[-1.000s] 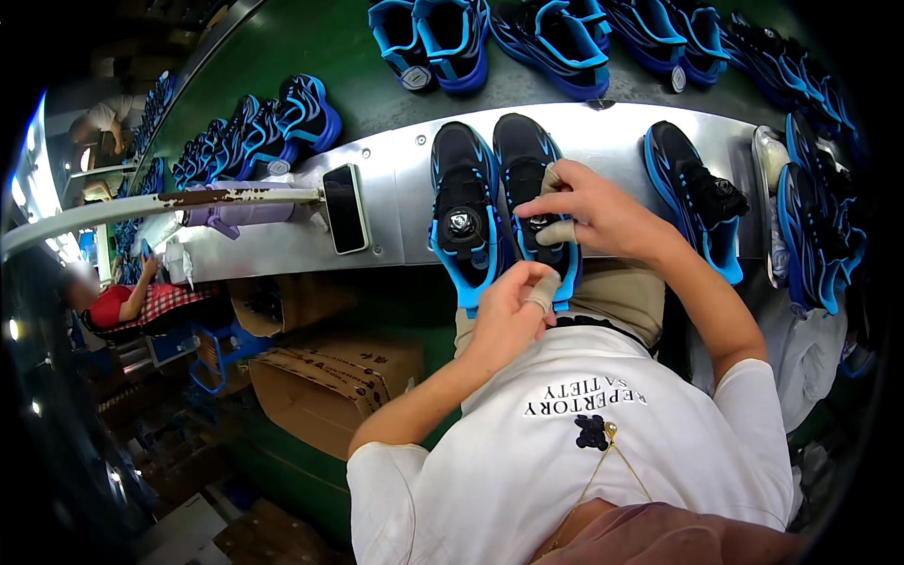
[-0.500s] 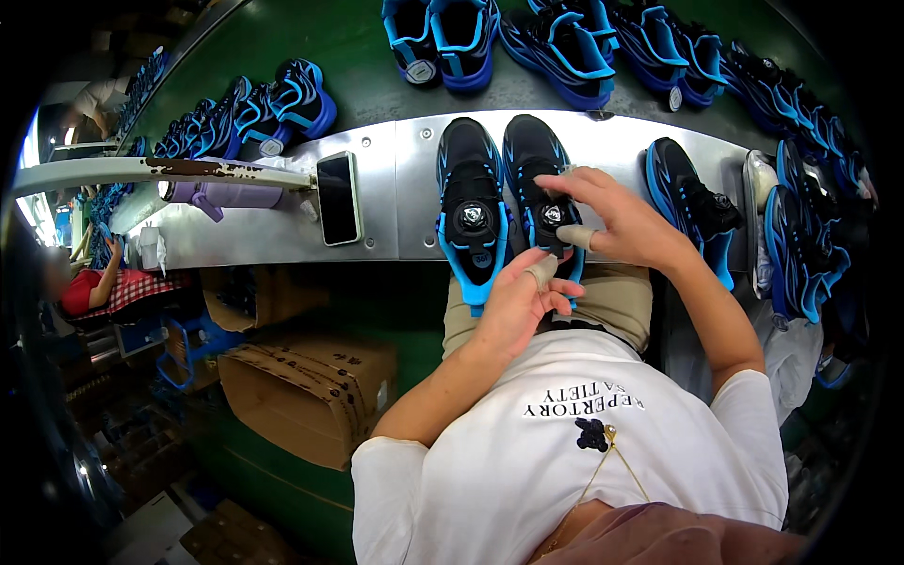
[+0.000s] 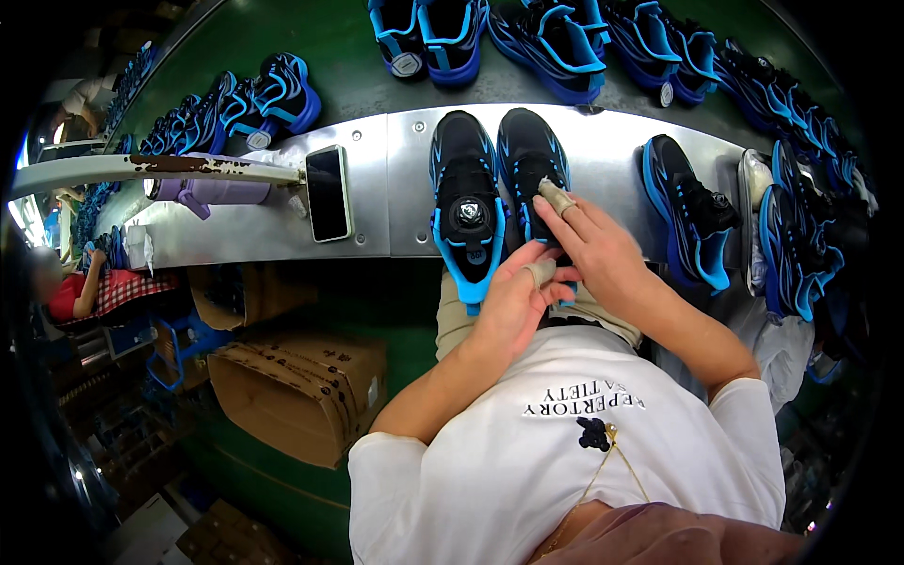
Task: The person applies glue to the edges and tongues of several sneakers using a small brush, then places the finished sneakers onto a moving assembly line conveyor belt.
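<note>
Two black sneakers with blue trim stand side by side on the metal bench, toes pointing away from me. The left sneaker [image 3: 463, 179] shows a round lacing dial on its tongue. The right sneaker [image 3: 529, 155] is partly covered by both hands. My left hand [image 3: 516, 297], with tape on a finger, is curled at its heel opening, gripping the collar or tongue. My right hand [image 3: 595, 247] is closed over the tongue, where its dial is hidden. Its taped fingertips press at the laces. What exactly the fingers pinch is hidden.
A single sneaker [image 3: 689, 212] sits to the right, beside a tray [image 3: 753, 202]. Several more sneakers [image 3: 452, 38] line the green surface behind. Left are a phone [image 3: 328, 193], a purple bottle [image 3: 212, 191] and a white metal bar [image 3: 113, 174]. Cardboard boxes [image 3: 301, 386] lie below.
My right hand has moved from above the right sneaker, fingers spread, down onto its tongue, covering the dial. The left hand stays at the heel. The view has shifted slightly.
</note>
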`<action>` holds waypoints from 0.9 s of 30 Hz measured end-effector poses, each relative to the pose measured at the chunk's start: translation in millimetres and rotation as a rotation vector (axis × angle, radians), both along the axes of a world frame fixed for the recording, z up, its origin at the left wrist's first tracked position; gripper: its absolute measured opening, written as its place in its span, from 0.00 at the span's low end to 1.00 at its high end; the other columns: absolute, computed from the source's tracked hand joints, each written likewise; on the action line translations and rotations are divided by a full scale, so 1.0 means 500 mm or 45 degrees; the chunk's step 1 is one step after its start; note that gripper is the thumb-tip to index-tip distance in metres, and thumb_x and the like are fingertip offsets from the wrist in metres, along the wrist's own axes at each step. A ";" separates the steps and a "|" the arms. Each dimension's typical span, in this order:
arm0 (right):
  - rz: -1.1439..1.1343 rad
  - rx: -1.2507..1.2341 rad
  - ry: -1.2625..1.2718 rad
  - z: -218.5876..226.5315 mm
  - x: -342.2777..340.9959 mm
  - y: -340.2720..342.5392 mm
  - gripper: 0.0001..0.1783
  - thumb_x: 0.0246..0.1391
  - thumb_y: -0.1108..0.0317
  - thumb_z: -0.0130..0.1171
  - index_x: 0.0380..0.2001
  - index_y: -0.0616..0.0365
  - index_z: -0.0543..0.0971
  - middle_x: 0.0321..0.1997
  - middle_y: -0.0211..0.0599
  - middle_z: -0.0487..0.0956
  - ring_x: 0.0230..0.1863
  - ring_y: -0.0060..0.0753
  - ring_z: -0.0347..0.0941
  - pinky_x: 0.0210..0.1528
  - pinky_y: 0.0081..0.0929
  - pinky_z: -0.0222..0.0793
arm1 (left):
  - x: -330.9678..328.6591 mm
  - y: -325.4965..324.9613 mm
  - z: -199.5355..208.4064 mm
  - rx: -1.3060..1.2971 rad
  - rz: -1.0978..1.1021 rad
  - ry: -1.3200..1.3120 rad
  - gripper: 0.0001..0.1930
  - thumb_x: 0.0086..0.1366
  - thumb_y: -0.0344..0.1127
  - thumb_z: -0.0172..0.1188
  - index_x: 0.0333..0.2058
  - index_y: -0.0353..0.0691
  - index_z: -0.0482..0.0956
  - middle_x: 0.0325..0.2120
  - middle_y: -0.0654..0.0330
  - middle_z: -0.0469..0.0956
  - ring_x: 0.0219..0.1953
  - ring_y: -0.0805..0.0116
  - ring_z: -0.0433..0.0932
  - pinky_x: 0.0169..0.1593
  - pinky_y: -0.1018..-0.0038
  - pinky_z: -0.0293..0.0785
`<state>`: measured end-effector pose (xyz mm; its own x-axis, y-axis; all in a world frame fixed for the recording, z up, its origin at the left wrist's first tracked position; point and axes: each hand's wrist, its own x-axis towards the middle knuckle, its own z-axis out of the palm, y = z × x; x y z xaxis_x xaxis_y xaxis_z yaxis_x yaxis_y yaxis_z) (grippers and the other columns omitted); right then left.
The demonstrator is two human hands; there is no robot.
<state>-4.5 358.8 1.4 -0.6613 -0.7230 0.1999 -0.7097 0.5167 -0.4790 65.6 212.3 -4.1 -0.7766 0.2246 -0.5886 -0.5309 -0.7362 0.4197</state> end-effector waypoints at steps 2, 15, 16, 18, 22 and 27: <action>0.001 0.023 -0.010 -0.001 0.001 0.004 0.33 0.42 0.76 0.58 0.57 0.65 0.69 0.61 0.49 0.68 0.59 0.50 0.66 0.57 0.37 0.66 | -0.005 -0.004 0.003 0.002 -0.043 0.002 0.20 0.66 0.26 0.46 0.56 0.27 0.64 0.52 0.49 0.69 0.42 0.62 0.78 0.34 0.75 0.76; 0.013 -0.171 -0.282 -0.091 -0.244 -0.182 0.26 0.57 0.57 0.59 0.57 0.53 0.72 0.60 0.52 0.67 0.60 0.51 0.63 0.61 0.37 0.60 | -0.076 -0.173 -0.006 -1.777 -0.368 1.020 0.18 0.53 0.29 0.66 0.44 0.38 0.78 0.34 0.59 0.74 0.36 0.66 0.71 0.39 0.75 0.68; 0.040 -0.130 -0.237 -0.123 -0.257 -0.211 0.28 0.57 0.55 0.58 0.59 0.51 0.70 0.61 0.53 0.65 0.62 0.54 0.61 0.63 0.38 0.58 | -0.084 -0.181 -0.002 -1.784 -0.372 1.017 0.18 0.53 0.29 0.66 0.44 0.38 0.78 0.34 0.59 0.74 0.36 0.66 0.71 0.39 0.75 0.68; 0.154 0.023 -0.441 -0.161 -0.279 -0.256 0.34 0.58 0.43 0.51 0.62 0.50 0.67 0.66 0.56 0.59 0.67 0.61 0.52 0.68 0.45 0.49 | -0.089 -0.185 0.011 -1.805 -0.426 0.998 0.21 0.53 0.30 0.66 0.47 0.38 0.76 0.34 0.59 0.74 0.38 0.65 0.71 0.40 0.74 0.68; 0.211 0.187 -0.379 -0.176 -0.272 -0.291 0.36 0.57 0.39 0.50 0.62 0.50 0.67 0.67 0.53 0.57 0.67 0.59 0.51 0.68 0.44 0.49 | -0.101 -0.189 -0.003 -1.746 -0.464 0.949 0.19 0.53 0.31 0.66 0.45 0.38 0.77 0.36 0.58 0.73 0.43 0.61 0.70 0.43 0.71 0.68; 0.228 0.164 -0.392 -0.177 -0.279 -0.289 0.34 0.57 0.44 0.55 0.63 0.46 0.67 0.66 0.50 0.59 0.65 0.55 0.55 0.67 0.43 0.52 | -0.100 -0.198 0.003 -1.667 -0.469 1.015 0.17 0.53 0.31 0.66 0.44 0.39 0.77 0.36 0.58 0.73 0.41 0.64 0.70 0.43 0.72 0.68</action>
<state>-144.1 214.5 -87.4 -0.5372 -0.8388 -0.0889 -0.6270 0.4676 -0.6231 15.7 113.4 -2.4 -0.9892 0.1469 -0.0006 0.0680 0.4619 0.8843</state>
